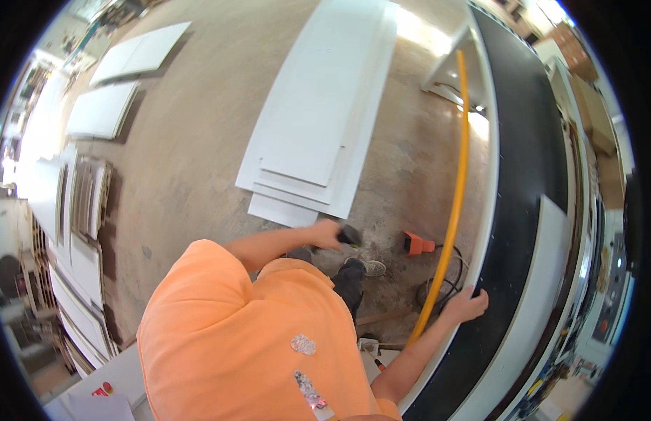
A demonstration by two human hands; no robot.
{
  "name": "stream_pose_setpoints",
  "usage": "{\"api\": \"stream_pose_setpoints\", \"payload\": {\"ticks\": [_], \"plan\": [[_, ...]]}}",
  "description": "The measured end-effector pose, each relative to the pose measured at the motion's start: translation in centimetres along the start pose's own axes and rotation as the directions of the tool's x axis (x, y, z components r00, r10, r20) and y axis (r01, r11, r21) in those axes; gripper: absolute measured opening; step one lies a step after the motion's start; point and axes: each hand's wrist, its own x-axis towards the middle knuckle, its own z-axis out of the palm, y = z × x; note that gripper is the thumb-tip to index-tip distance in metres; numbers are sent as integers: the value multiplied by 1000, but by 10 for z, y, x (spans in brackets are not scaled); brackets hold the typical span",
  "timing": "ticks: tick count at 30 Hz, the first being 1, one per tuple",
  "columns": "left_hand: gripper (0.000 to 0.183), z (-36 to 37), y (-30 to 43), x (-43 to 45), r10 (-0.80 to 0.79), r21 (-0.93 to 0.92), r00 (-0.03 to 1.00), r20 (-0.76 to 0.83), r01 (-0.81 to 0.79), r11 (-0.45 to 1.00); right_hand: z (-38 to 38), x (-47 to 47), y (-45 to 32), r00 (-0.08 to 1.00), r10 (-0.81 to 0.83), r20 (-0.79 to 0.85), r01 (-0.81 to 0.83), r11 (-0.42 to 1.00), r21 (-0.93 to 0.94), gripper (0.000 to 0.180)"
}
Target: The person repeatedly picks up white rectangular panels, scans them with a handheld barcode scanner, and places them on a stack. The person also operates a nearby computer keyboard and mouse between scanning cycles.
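Note:
My left hand [328, 234] is closed around a dark hand-held object [349, 236], held out in front of my body. Motion blur hides what kind of object it is. My right hand [466, 306] rests on the near edge of a long black-topped workbench [520, 131], with the thumb and fingers apart. Nothing shows clearly in its grasp. Inside the pale rim of the bench runs a long yellow hose or tube [455, 210], passing close to my right forearm. A white strip of board [535, 294] lies lengthwise on the black top.
Stacked white panels [325, 105] lie on the concrete floor ahead. An orange foot pedal [420, 244] and a black cable [450, 279] lie by my feet. More white panels [102, 110] stand at the left. Cardboard boxes [593, 116] are beyond the bench.

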Motion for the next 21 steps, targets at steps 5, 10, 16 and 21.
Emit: {"api": "stream_pose_setpoints", "payload": {"ticks": [5, 10, 16, 21], "plan": [[40, -39, -231, -170, -686, 117, 725, -55, 687, 717, 43, -129, -181, 837, -348, 422, 70, 834, 547, 38], [47, -26, -317, -332, -910, -611, 370, -188, 681, 404, 27, -262, -323, 205, -809, 551, 223, 587, 778, 39], [51, 82, -318, -411, -997, -953, 31, -71, 292, 78, 10, -299, -404, -282, -879, 385, 247, 321, 914, 40], [54, 222, -249, -408, -985, -922, -21, 171, 349, -168, 49, -289, -445, -258, -902, 346, 288, 270, 919, 38]]}}
